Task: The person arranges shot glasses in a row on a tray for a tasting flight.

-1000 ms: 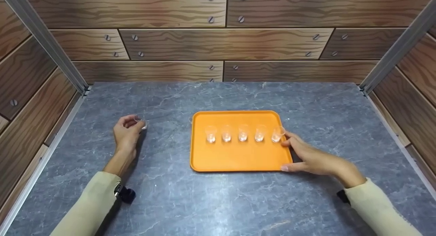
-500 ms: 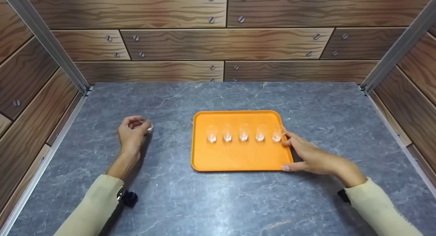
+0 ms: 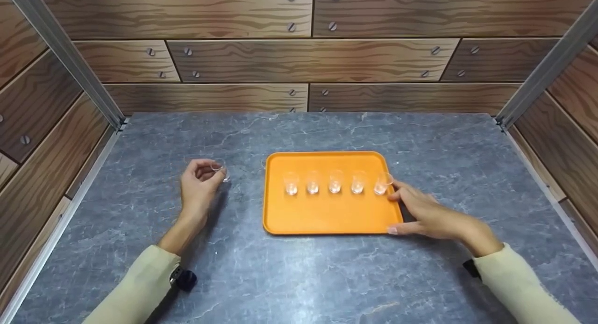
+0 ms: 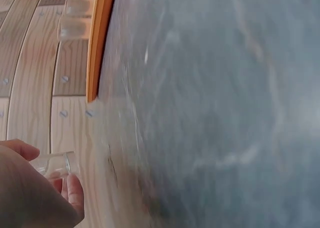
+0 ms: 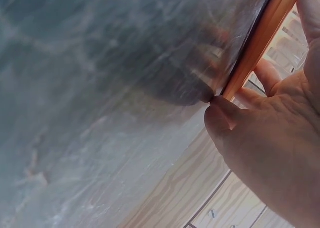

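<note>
My left hand [image 3: 198,183] pinches a small clear shot glass [image 3: 223,174] between thumb and fingers, left of the tray. In the left wrist view this glass [image 4: 59,163] appears just above the table surface. A row of several matching shot glasses [image 3: 335,187] stands upright across an orange tray [image 3: 327,219]. At the tray's right side, my right hand [image 3: 427,216] holds the edge, its thumb at the near corner and fingertips on the rim beside the rightmost glass [image 3: 380,188]. The right wrist view shows the thumb [image 5: 220,118] against the tray's lower edge.
The grey marbled table [image 3: 299,277] lies under everything. Wood-patterned panels [image 3: 299,60] form a back wall and both sides, with metal posts [image 3: 74,67] at the far corners. A black wrist device [image 3: 184,279] sits by the left cuff.
The left hand has moved to the right with its shot glass, closer to the tray. My right hand, the tray and the glasses on it stay put.
</note>
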A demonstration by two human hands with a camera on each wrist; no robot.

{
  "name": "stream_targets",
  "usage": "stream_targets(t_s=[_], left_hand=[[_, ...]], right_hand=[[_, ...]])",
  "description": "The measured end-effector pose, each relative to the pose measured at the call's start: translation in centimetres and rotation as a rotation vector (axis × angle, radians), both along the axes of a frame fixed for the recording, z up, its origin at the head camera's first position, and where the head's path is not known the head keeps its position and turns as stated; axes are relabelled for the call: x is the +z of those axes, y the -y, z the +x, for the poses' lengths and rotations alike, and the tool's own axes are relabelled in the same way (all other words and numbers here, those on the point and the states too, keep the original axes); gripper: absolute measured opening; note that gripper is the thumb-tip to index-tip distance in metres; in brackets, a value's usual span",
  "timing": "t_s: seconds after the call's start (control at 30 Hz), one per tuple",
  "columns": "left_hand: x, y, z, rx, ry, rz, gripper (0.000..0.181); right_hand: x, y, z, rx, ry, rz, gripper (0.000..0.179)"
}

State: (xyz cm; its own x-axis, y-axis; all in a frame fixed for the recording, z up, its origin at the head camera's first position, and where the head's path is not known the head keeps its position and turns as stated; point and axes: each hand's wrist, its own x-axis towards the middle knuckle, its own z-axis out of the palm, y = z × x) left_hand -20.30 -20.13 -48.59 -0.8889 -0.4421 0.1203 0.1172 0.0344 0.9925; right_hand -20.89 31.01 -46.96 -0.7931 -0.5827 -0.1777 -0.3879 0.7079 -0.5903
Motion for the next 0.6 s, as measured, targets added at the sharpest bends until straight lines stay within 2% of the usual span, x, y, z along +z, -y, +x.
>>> stream_targets(t_s=[0.13,0.4,0.6], left_hand=[[0.1,-0.8,0.3,-0.03,-0.017,-0.001,0.023],[0.4,-2.0,0.9,-0.068,-0.005,-0.015,0.022],[0.4,-3.0,1.1,-0.068,0.01,-0.03,0.023]], right_hand=[[0.0,0.0,0.0,-0.004,0.004,0.003,0.07],[0.1,0.1,0.0,0.004,0.003,0.004,0.069],[0.0,0.1,0.0,0.006,-0.005,0.003,0.066]])
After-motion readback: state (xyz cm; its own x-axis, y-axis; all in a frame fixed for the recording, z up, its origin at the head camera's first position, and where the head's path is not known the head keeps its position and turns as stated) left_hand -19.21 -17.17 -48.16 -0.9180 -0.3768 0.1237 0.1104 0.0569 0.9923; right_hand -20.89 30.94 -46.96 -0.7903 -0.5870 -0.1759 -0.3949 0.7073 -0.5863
